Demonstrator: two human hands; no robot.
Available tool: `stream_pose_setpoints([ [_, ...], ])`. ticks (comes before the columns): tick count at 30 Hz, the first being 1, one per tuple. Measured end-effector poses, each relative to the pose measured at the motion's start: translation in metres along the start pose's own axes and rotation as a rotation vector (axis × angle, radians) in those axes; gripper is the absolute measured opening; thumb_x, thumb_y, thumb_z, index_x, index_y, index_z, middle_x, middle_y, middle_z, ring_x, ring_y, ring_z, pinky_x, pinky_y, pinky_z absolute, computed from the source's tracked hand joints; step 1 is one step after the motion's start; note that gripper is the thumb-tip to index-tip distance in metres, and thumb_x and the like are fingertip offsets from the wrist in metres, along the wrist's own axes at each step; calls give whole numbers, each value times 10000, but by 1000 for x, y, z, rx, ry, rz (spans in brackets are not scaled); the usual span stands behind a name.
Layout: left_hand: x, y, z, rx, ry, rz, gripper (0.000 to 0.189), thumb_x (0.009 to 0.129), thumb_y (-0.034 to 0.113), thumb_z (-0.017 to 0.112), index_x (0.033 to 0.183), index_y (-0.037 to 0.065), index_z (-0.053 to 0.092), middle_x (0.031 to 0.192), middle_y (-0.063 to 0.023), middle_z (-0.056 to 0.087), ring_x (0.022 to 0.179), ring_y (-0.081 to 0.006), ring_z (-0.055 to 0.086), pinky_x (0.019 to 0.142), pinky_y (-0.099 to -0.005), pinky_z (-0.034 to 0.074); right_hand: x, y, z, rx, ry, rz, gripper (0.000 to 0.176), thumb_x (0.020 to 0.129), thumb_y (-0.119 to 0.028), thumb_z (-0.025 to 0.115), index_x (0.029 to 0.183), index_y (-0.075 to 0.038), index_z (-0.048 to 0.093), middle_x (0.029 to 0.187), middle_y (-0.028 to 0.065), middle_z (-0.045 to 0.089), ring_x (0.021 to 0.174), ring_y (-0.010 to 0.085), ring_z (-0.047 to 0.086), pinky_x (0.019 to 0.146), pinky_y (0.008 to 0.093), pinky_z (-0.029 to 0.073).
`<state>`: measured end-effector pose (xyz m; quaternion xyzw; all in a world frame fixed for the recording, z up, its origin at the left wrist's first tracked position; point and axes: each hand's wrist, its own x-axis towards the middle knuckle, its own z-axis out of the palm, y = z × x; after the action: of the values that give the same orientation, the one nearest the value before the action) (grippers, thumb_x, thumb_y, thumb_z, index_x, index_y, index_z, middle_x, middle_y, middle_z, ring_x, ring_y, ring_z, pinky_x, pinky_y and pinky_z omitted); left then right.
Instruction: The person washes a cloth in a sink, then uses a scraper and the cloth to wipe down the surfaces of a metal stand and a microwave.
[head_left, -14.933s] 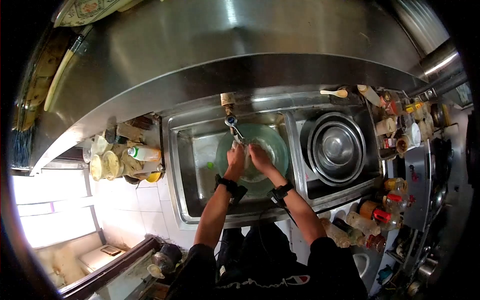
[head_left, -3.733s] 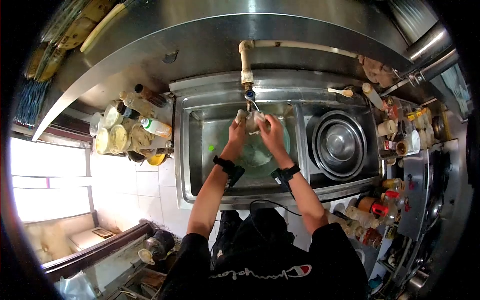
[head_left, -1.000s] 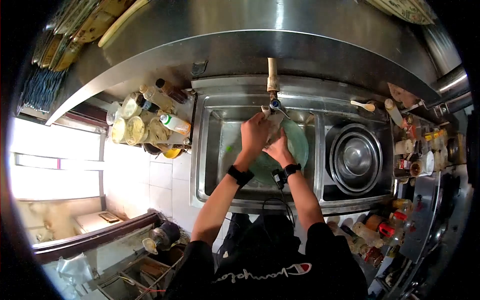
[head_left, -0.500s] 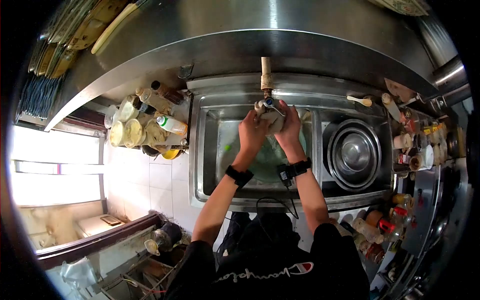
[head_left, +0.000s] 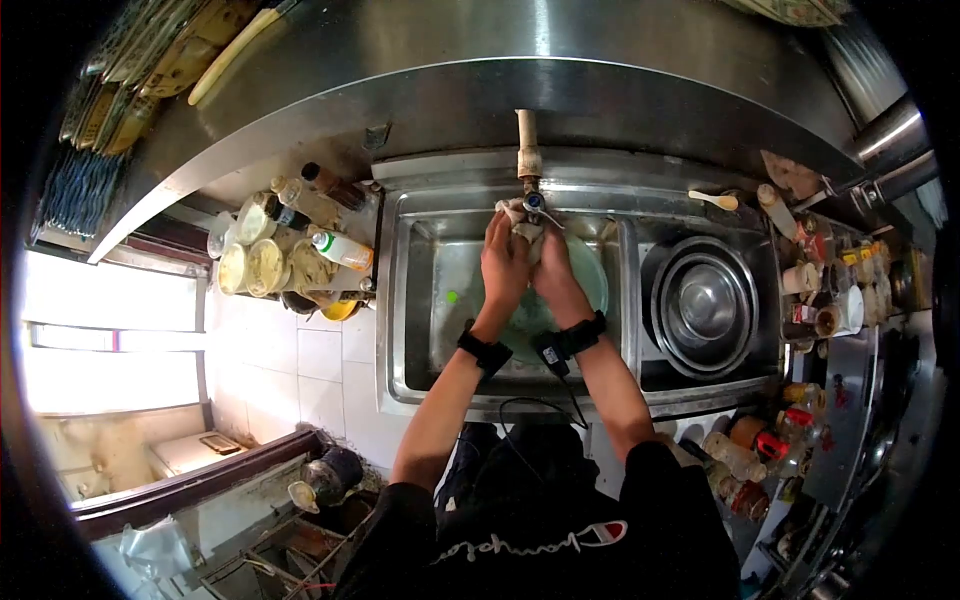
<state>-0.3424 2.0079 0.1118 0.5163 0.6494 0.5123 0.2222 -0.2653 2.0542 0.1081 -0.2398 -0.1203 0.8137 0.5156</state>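
A light, crumpled cloth [head_left: 527, 228] is bunched between my two hands, just below the faucet [head_left: 534, 202]. My left hand [head_left: 506, 262] is closed around its left side, with part of the cloth showing above the fingers. From the right, my right hand [head_left: 553, 268] presses on the cloth, its fingertips partly hidden. Beneath both hands a pale green basin [head_left: 590, 285] sits in the left sink compartment [head_left: 420, 340]. A small bright green spot lies left of the basin.
Nested metal bowls [head_left: 705, 308] fill the right compartment. A white spoon [head_left: 714, 200] rests on the back ledge. Jars and a white bottle [head_left: 342, 250] stand left of the sink; more bottles [head_left: 735, 457] crowd the right. A metal shelf [head_left: 450, 90] overhangs the back.
My hands have come closer together, the right one moving left and inward. The cloth is now bunched more tightly, and more of the basin shows on the right.
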Motion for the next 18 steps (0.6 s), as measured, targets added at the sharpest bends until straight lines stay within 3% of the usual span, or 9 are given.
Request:
stream_pose_setpoints([
  [5,-2,2,7,-33,17,32,397,925,143,453,1301,18,479,1377,-182,453,1231,-371,472,998,-378,405,22,12,-35,-98,102,49,325,946,-312,509,1138,-64,598,1127,69,615,972,179,594,837,318,476],
  [7,-5,20,16,-12,155,29,381,932,164,431,1278,16,489,1325,-202,493,1189,-387,497,969,-395,420,29,22,-53,-161,131,-4,321,972,-273,432,1126,-51,607,1094,66,635,957,178,611,850,323,487],
  [9,-7,19,20,-45,143,-55,363,935,180,418,1247,13,501,1251,-222,536,1132,-406,524,922,-418,438,16,18,-41,-263,164,-24,333,975,-264,400,1107,-39,608,1064,62,646,948,178,616,843,323,484],
  [11,-7,-20,23,-131,-18,-215,342,934,190,414,1206,9,515,1155,-241,582,1059,-428,553,860,-446,459,16,21,-53,-559,260,5,334,968,-278,407,1070,-29,605,1048,64,647,943,181,615,835,326,477],
  [12,-9,-41,32,-116,8,-300,322,932,191,417,1176,7,520,1120,-248,589,1024,-440,556,832,-458,461,17,21,-57,-707,306,19,336,965,-286,411,1052,-24,604,1040,65,648,940,182,615,831,328,473],
  [14,-15,-74,48,-85,59,-476,287,928,194,425,1115,3,531,1052,-260,601,954,-466,563,775,-482,465,4,22,-62,-1049,258,-34,416,960,-371,409,1121,-22,566,1123,140,601,1036,268,569,853,397,453],
  [16,-18,-91,57,-188,125,-510,244,908,186,464,1035,-12,529,938,-208,626,819,-355,607,722,-431,485,-4,21,-68,-1392,196,-94,511,955,-456,406,1191,-20,529,1207,216,555,1132,354,524,875,466,432],
  [17,-18,-108,64,-339,186,-544,231,902,181,479,1015,-14,529,899,-181,629,785,-305,606,705,-409,488,-1,10,-73,-1560,63,68,485,944,-438,438,1251,-68,504,1229,194,555,1163,363,514,850,507,449],
  [18,-19,-123,69,-487,248,-580,219,895,175,493,996,-16,528,860,-155,632,750,-254,604,689,-387,491,-9,13,-75,-1184,93,120,481,934,-452,460,1228,-75,522,1196,172,577,1130,358,535,813,502,459],
])
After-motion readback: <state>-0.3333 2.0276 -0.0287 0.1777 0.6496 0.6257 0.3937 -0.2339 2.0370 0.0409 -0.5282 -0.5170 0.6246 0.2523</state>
